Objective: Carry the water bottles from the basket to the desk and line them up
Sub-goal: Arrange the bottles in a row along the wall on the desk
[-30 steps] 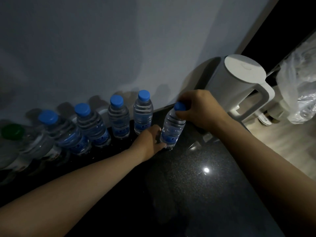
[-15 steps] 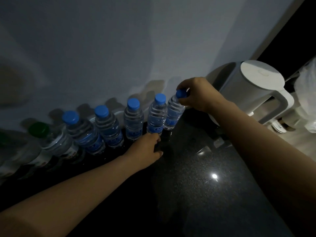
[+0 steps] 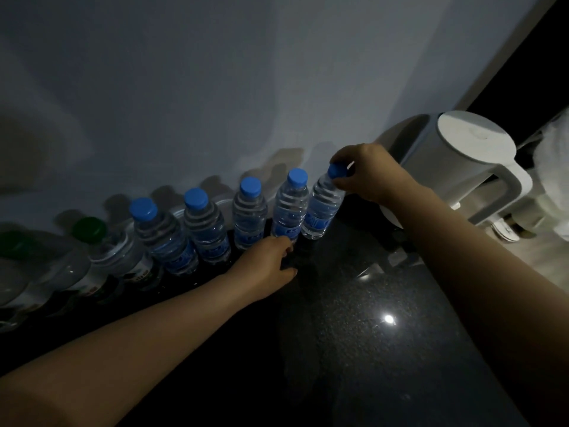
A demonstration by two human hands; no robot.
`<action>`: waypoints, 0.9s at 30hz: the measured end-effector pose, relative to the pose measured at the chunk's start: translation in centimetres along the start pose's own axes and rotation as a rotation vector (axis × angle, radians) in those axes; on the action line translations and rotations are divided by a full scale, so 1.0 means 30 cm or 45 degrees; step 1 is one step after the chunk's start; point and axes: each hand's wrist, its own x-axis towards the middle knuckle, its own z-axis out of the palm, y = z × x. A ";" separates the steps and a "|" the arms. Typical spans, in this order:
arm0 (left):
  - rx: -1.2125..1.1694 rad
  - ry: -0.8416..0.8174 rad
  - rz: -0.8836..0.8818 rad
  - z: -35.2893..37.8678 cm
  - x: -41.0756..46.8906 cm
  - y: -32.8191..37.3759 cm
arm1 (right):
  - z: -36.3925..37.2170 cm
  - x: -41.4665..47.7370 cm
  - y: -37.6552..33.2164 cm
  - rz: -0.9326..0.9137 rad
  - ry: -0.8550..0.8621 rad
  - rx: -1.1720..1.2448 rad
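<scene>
Where the pale wall [image 3: 215,87] meets it, a dark speckled desk [image 3: 369,349] carries the lot.
Item: white kettle [image 3: 455,167] with a loop handle, at the desk's right end, near the wall.
Item: pale plastic bag [image 3: 551,180], beyond the kettle at the right edge, blurred.
Item: row of water bottles along the wall. Two green-capped bottles [image 3: 114,257] stand dim at far left, then four blue-capped bottles [image 3: 206,229] side by side.
Item: end bottle [image 3: 321,208], also blue-capped, standing on the desk just beside the fourth bottle [image 3: 289,208], between it and the kettle.
Item: right hand [image 3: 372,174], thumb and fingers pinching the end bottle's blue cap [image 3: 337,171].
Item: left hand [image 3: 268,266], low at the foot of the fourth bottle, fingers loosely curled, gripping nothing visible.
</scene>
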 end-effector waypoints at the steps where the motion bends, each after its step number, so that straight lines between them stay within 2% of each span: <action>1: 0.010 0.002 0.000 -0.007 -0.007 0.003 | -0.002 -0.004 0.001 0.017 -0.006 0.004; 7: 0.048 0.014 0.005 -0.044 -0.071 0.020 | -0.034 -0.121 -0.035 0.153 -0.030 0.102; 11: 0.056 0.027 0.002 -0.068 -0.131 0.045 | -0.068 -0.303 -0.088 0.151 -0.026 0.066; 15: 0.140 0.022 0.046 -0.073 -0.219 0.078 | -0.088 -0.534 -0.151 0.218 -0.109 0.046; 20: 0.289 -0.077 0.152 -0.033 -0.366 0.126 | -0.063 -0.881 -0.198 0.357 -0.189 0.104; 27: 0.335 -0.342 0.233 0.096 -0.565 0.159 | 0.016 -1.256 -0.230 0.523 -0.207 0.104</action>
